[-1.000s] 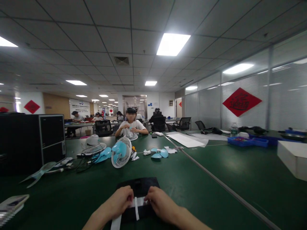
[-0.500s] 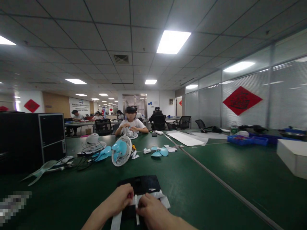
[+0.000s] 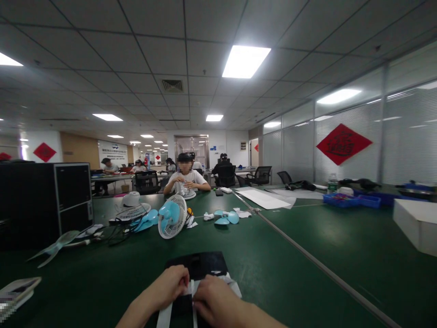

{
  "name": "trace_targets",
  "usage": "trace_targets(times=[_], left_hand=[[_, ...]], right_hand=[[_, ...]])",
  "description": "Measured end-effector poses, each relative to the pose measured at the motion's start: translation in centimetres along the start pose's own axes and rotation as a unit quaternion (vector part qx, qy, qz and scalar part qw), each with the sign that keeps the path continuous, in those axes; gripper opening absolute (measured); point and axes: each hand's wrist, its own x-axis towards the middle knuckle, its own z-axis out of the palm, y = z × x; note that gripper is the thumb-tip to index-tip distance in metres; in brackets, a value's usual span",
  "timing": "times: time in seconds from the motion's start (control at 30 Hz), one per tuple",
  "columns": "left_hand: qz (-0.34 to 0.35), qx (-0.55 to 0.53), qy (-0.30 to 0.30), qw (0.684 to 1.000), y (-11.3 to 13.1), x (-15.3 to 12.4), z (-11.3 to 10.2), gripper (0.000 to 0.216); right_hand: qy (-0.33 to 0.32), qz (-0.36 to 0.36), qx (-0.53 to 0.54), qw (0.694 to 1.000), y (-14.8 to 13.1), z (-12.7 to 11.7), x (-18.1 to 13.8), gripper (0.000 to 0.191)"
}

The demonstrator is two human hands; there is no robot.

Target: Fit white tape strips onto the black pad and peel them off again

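A flat black object with a glossy top edge (image 3: 200, 264) lies on the table close in front of me, with white material around it. My left hand (image 3: 173, 283) rests over its left side, fingers curled closed; what is in its fingertips is hidden. A wide white strip (image 3: 165, 315) hangs below that hand towards me. Bent fingers of my right hand (image 3: 216, 296) pinch at a narrow white strip (image 3: 194, 284) running between the two hands. Crumpled white material (image 3: 235, 287) shows past the right hand's knuckles.
On the green table (image 3: 290, 273) ahead are a white fan grille with blue blades (image 3: 172, 216), loose blue blades (image 3: 227, 217) and a fan base (image 3: 131, 200). A black computer case (image 3: 73, 196) stands left; a white box (image 3: 416, 223) is at right. Across sits a person (image 3: 187, 180).
My right hand has shifted slightly down and its fingers have moved a little along the narrow strip. The left hand stays almost in place. The view has tilted very slightly.
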Motion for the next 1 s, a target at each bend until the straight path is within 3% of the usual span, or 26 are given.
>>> trace_targets(times=[0.13,0.3,0.5,0.73,1.0], left_hand=[[-0.001,-0.003,0.005,1.0,0.5,-0.4,-0.4,0.02],[-0.013,0.004,0.0,1.0,0.3,-0.6,-0.5,0.021],[-0.065,-0.019,-0.027,0.997,-0.2,-0.8,-1.1,0.02],[-0.121,-0.024,-0.048,0.991,0.1,-1.7,-2.5,0.02],[-0.194,0.006,-0.068,0.979,-1.1,-1.9,-3.0,0.027]], right_hand=[[-0.025,0.079,0.041,0.996,0.1,-1.1,2.0,0.025],[-0.042,0.088,0.094,0.991,1.5,-1.3,2.8,0.029],[-0.06,0.174,0.167,0.969,3.9,-3.0,0.7,0.027],[-0.027,0.24,0.184,0.953,6.9,-4.0,-2.3,0.019],[-0.027,0.245,0.227,0.942,8.9,-2.8,-3.3,0.021]])
